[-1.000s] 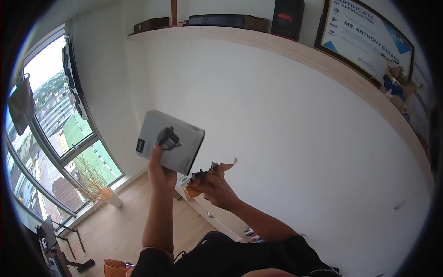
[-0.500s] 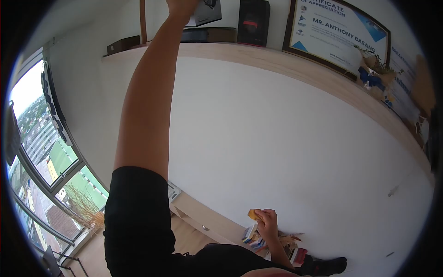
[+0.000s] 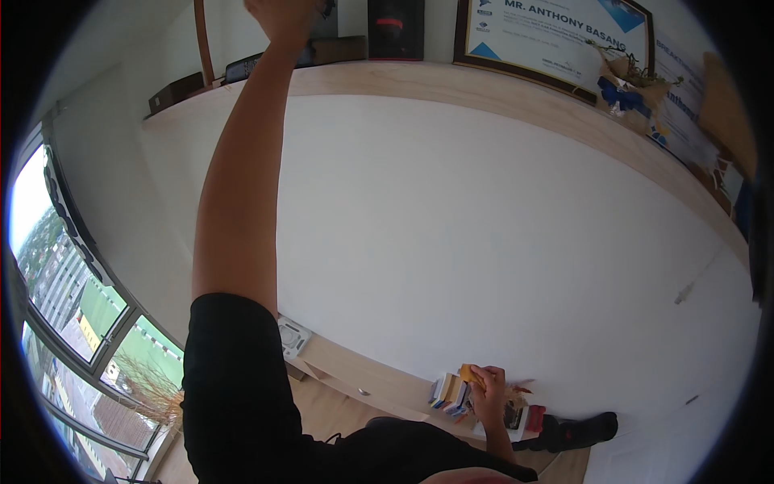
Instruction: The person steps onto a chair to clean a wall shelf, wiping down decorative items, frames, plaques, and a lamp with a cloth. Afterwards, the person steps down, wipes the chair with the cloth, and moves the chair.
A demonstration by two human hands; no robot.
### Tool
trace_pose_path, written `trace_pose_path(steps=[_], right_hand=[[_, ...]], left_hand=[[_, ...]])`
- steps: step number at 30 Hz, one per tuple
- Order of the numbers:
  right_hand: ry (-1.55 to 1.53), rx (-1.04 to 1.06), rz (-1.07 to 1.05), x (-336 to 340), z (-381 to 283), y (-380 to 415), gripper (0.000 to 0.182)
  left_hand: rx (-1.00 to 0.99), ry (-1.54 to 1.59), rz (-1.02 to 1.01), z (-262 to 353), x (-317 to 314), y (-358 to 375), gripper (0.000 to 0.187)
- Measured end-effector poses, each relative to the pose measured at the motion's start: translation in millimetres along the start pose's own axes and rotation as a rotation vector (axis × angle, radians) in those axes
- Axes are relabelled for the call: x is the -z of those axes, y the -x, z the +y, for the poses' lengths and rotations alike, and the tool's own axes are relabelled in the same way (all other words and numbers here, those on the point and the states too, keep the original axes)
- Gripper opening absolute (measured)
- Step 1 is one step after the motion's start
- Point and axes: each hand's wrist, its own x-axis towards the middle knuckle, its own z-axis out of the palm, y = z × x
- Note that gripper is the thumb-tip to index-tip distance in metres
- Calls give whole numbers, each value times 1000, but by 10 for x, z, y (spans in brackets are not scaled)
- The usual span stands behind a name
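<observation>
My left arm reaches up to the wall shelf [image 3: 387, 81], and my left hand [image 3: 282, 20] is at the top edge of the view, partly cut off. Its fingers are hidden, and a dark object [image 3: 324, 20] is right beside it. Low in the view, my right hand [image 3: 489, 387] is closed on a small yellow-orange item [image 3: 468, 373]. It is in front of a row of books [image 3: 449, 393] on the lower cabinet.
The shelf carries a black box [image 3: 396, 28], a framed certificate [image 3: 548, 40] and a wrapped bouquet [image 3: 633, 93]. Below are a long wooden cabinet [image 3: 347, 375] and a black object [image 3: 584, 430]. Windows [image 3: 72, 266] and dried stalks [image 3: 149, 387] are at left.
The view has shifted, with the shelf now higher and further left. My left hand is further left along the shelf, by a dark item. My right hand still holds the yellow-orange item.
</observation>
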Motion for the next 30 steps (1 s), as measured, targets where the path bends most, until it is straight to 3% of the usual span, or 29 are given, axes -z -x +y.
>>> trace_pose_path(steps=[3,5,6,8,11,12,14,15,16,17,18,20,23,24,25,28,30], right_hand=[[-31,40,6,20,36,-13,32],[-36,20,8,57,-17,-35,32],[-48,13,18,65,-33,-57,32],[-75,-10,36,77,-55,-44,32],[-119,-39,50,126,-85,-26,32],[-136,-49,39,137,-93,-1,31],[-148,-43,26,143,-83,12,31],[-155,-31,19,146,-84,4,30],[-155,-37,4,151,-97,-12,30],[-184,-28,8,146,-127,-45,29],[-209,-22,7,154,-169,-70,28],[-264,34,-1,119,-315,-227,33],[-422,120,-61,22,-799,-551,35],[-439,178,-134,-27,-964,-671,36],[-467,197,-228,-81,-1189,-764,38],[-605,484,-404,-394,-1759,-1129,39],[-681,705,-456,-536,-2392,-1325,38]], left_hand=[[-133,224,-241,388,-66,254,108],[93,267,-554,576,-127,353,119],[95,268,-555,598,-175,362,119],[190,114,-741,641,-268,378,128],[244,233,-845,436,-587,293,130],[244,227,-852,385,-708,272,130],[297,406,-411,303,-839,266,125],[410,724,-475,476,-453,228,113],[452,736,-468,689,-14,221,98],[335,963,-555,702,372,249,87],[264,923,-592,659,601,233,80],[284,824,-523,537,1095,484,86],[37,523,-557,-31,1977,1315,81],[38,471,-507,-263,2210,1717,84],[77,407,-471,-483,2420,2080,85],[377,147,-639,-982,3182,2885,88],[368,37,-681,-961,3583,2985,87]])
